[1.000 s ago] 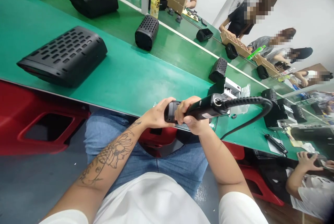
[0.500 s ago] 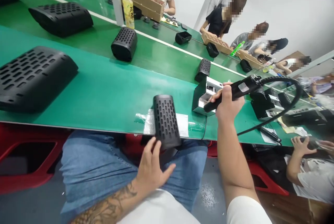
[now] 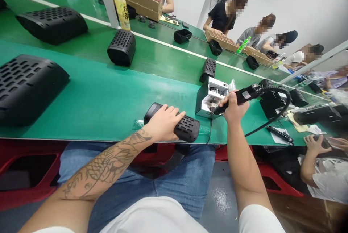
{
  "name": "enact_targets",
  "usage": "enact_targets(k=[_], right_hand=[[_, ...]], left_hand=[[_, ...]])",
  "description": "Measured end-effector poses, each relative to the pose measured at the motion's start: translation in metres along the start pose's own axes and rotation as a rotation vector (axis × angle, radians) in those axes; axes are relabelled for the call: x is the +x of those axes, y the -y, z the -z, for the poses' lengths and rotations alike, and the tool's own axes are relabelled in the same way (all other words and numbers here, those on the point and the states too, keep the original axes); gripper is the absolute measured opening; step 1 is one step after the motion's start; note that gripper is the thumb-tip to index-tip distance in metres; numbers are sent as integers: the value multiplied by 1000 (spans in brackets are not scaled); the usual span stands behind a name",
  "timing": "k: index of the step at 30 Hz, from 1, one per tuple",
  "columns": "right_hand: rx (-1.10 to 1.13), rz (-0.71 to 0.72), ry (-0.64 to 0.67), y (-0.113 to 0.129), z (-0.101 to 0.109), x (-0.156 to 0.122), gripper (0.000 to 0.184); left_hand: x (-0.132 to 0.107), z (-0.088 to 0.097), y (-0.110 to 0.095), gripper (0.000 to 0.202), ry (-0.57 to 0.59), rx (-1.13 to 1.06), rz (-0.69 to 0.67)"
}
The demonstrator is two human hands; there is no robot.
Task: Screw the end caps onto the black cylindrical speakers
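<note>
Lying left of the metal box (image 3: pixel 203 99), the black case (image 3: pixel 188 128) has the left hand (image 3: pixel 164 122) curled over it, maybe to keep it steady, while the right hand (image 3: pixel 235 108) grips a black tool (image 3: pixel 247 94) beside the box.

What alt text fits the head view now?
A person's left hand lies across a black perforated case on a green bench; the right hand holds a corded tool by a box. More cases stand around, co-workers beyond.
</note>
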State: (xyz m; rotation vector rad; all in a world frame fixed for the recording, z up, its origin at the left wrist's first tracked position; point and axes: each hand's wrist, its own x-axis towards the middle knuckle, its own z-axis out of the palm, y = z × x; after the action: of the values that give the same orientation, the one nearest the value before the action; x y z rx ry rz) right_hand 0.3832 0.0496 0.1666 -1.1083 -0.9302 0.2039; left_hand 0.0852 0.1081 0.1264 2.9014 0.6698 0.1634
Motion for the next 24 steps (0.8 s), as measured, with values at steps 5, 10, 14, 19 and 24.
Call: enact_targets(k=[5, 10, 14, 19, 24], right_hand=[[149, 39, 155, 46, -11, -38, 51], [330, 78, 335, 68, -36, -72, 39], [342, 37, 356, 60, -54, -76, 41], [294, -55, 357, 53, -63, -74, 46], [261, -100, 439, 50, -63, -74, 54]], left_hand=[[-3, 8, -7, 117, 64, 151, 225], [-7, 6, -6, 117, 85, 121, 219], [-7, 7, -5, 115, 70, 111, 227], [-8, 10, -8, 111, 73, 92, 229], [-6, 14, -10, 109, 106, 95, 240]])
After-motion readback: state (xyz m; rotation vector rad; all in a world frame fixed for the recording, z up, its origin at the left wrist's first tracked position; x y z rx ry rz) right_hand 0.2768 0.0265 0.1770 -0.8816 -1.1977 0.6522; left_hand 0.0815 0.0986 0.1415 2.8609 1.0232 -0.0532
